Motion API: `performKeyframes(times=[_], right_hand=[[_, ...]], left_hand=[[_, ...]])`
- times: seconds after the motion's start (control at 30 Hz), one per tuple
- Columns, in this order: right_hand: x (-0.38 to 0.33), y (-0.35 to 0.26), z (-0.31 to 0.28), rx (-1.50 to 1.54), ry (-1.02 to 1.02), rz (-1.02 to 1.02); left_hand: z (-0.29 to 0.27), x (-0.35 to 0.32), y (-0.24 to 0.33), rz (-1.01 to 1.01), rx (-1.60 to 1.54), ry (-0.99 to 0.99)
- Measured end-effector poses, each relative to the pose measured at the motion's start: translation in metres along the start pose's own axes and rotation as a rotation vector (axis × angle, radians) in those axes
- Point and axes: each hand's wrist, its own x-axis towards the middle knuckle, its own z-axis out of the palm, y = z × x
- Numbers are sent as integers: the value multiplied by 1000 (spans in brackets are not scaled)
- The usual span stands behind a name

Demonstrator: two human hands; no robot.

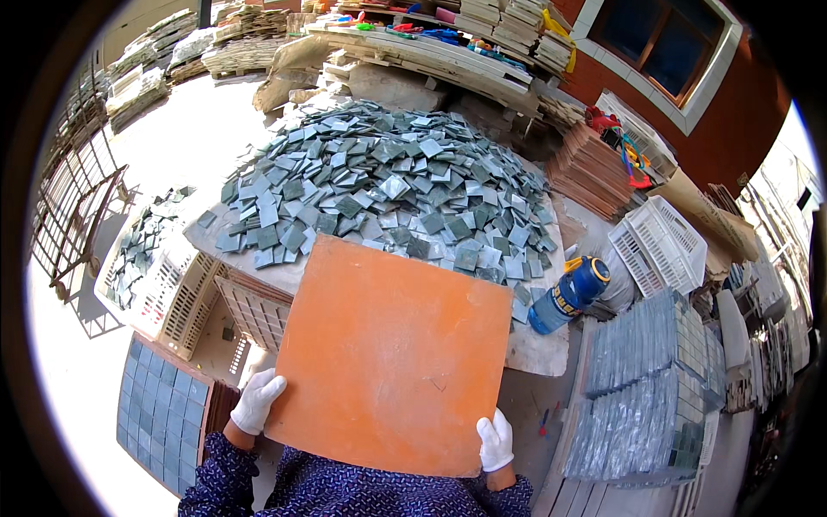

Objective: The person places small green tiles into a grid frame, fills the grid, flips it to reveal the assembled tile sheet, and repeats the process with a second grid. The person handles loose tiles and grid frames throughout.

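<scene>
Orange square board (392,358): held over the desk's (538,349) near edge, left hand (257,401) and right hand (494,441) (both white-gloved) clamped on its lower corners. Beyond: heap of grey-green tiles (388,185). White crate (164,289), left, holds similar tiles; white basket (659,246), right.

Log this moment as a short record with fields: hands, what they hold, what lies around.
left hand: gloved left hand grips the orange board at its lower left edge
right hand: gloved right hand grips its lower right corner
board: flat, blank, tilted a little
behind board: heap of loose grey-green tiles on a slab
right: blue bottle, white crate, stacked tile sheets
left: tray of laid tiles
</scene>
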Motion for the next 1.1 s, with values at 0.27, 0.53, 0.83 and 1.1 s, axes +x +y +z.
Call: performKeyframes(times=[0.27,0.53,0.83,1.1], right_hand=[[-13,63,-13,-607,50,6],[22,55,-17,-764,82,183],[42,43,-26,-975,-173,249],[39,43,-11,-879,-162,380]], left_hand=[[7,11,-58,-117,913,246],[13,34,-52,-268,1346,133],[-11,79,-69,-18,527,162],[-12,90,-93,-126,182,41]])
